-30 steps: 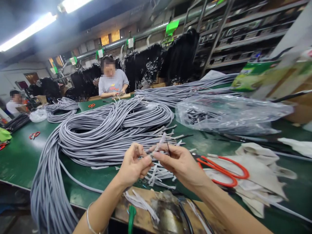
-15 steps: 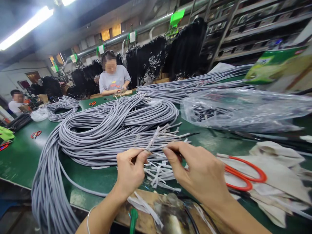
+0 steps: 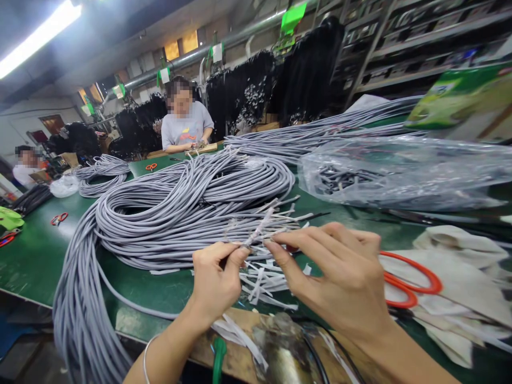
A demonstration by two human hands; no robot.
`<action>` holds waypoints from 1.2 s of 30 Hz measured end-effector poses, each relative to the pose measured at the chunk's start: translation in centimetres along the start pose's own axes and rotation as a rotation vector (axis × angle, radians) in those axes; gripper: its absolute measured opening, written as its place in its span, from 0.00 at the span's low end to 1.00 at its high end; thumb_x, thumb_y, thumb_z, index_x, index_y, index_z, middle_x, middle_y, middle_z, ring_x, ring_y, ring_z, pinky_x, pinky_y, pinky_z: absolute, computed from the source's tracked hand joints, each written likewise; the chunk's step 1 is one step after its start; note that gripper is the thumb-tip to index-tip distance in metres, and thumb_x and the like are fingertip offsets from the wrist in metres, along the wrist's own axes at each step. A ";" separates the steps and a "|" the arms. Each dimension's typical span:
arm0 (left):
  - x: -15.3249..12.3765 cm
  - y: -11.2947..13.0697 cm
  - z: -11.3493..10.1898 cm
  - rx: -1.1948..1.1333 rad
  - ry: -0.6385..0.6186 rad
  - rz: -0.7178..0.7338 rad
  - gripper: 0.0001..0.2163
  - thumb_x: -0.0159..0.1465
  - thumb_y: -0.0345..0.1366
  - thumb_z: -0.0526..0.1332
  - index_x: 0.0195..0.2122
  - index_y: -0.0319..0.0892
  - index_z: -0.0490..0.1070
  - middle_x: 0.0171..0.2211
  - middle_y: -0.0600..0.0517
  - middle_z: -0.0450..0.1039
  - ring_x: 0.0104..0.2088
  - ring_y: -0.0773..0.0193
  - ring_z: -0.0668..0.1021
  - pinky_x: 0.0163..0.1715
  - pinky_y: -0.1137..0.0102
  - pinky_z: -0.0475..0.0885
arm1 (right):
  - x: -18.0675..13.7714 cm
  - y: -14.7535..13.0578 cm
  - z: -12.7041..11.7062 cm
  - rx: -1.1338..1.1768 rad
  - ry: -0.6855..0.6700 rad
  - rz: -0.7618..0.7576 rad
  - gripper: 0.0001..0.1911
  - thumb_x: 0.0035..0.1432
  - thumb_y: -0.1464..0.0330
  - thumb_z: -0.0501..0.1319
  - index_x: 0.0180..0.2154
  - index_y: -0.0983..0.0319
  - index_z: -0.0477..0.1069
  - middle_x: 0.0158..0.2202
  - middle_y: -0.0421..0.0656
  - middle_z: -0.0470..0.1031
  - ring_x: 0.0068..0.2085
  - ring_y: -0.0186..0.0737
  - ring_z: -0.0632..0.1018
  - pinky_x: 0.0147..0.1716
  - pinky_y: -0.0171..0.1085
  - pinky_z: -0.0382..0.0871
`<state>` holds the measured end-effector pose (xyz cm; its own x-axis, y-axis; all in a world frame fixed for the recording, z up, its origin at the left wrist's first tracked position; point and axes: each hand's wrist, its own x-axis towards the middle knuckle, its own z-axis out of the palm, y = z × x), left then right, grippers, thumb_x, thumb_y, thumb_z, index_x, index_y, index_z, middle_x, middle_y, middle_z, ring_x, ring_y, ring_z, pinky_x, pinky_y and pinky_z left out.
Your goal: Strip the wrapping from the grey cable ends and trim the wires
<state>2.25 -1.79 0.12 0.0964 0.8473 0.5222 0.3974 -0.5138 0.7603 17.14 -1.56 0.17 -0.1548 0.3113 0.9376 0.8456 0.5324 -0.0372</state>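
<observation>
left hand point(image 3: 214, 280) pinching a grey cable end point(image 3: 258, 232), right hand point(image 3: 344, 282) open at its tip. white strips point(image 3: 260, 277) piling up, but most of the coil point(image 3: 180, 213) looks undone.

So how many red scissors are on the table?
3 surely: near scissors behind the right hand, far scissors across the table, left scissors. A red handle at the left edge may be a fourth; cables could hide more.
</observation>
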 end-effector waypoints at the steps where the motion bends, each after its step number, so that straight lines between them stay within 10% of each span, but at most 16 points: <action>1: 0.0 0.0 0.0 0.012 0.002 0.009 0.15 0.61 0.33 0.55 0.21 0.38 0.75 0.17 0.51 0.70 0.19 0.69 0.69 0.21 0.74 0.61 | 0.0 0.0 0.0 -0.001 0.002 0.002 0.06 0.59 0.71 0.59 0.29 0.60 0.65 0.22 0.39 0.73 0.27 0.39 0.68 0.31 0.40 0.55; 11: -0.3 -0.6 0.3 -0.133 0.011 -0.094 0.08 0.57 0.33 0.62 0.35 0.36 0.77 0.20 0.52 0.75 0.16 0.69 0.69 0.19 0.74 0.66 | -0.5 0.5 0.5 0.187 -0.035 0.003 0.06 0.59 0.71 0.59 0.29 0.59 0.65 0.22 0.38 0.72 0.25 0.37 0.68 0.29 0.39 0.57; 18: -0.3 -0.7 0.3 0.097 0.067 0.112 0.08 0.59 0.26 0.59 0.33 0.38 0.78 0.28 0.48 0.76 0.29 0.64 0.75 0.30 0.72 0.69 | -0.6 -0.1 0.7 0.369 -0.058 0.145 0.06 0.57 0.73 0.59 0.29 0.59 0.65 0.23 0.39 0.72 0.25 0.36 0.72 0.27 0.37 0.64; 22: 0.7 -1.5 -0.1 0.179 0.109 -0.071 0.10 0.59 0.26 0.56 0.30 0.37 0.78 0.23 0.49 0.72 0.26 0.65 0.72 0.29 0.71 0.66 | -0.6 -1.7 -0.4 0.529 -0.089 -0.027 0.05 0.56 0.74 0.58 0.30 0.58 0.65 0.21 0.36 0.71 0.23 0.34 0.70 0.28 0.37 0.64; 29: 1.4 -1.3 -0.7 -0.482 -0.065 -0.403 0.17 0.57 0.45 0.60 0.25 0.33 0.75 0.17 0.57 0.59 0.14 0.77 0.54 0.14 0.76 0.47 | -1.3 -2.1 0.7 0.341 -0.095 0.182 0.05 0.59 0.74 0.55 0.31 0.60 0.66 0.24 0.39 0.73 0.21 0.32 0.72 0.20 0.32 0.63; 36: 1.0 -0.3 -0.4 -0.525 -0.102 -0.394 0.22 0.52 0.52 0.63 0.24 0.31 0.74 0.16 0.57 0.57 0.14 0.79 0.53 0.14 0.76 0.46 | -1.4 -1.6 1.2 0.255 -0.053 0.182 0.05 0.60 0.73 0.56 0.31 0.62 0.68 0.25 0.41 0.75 0.24 0.33 0.75 0.23 0.32 0.66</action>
<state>1.88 -0.87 0.59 0.1306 0.9804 0.1473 -0.0744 -0.1385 0.9876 15.37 -1.89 -1.50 -0.0443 0.4565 0.8886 0.7076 0.6422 -0.2946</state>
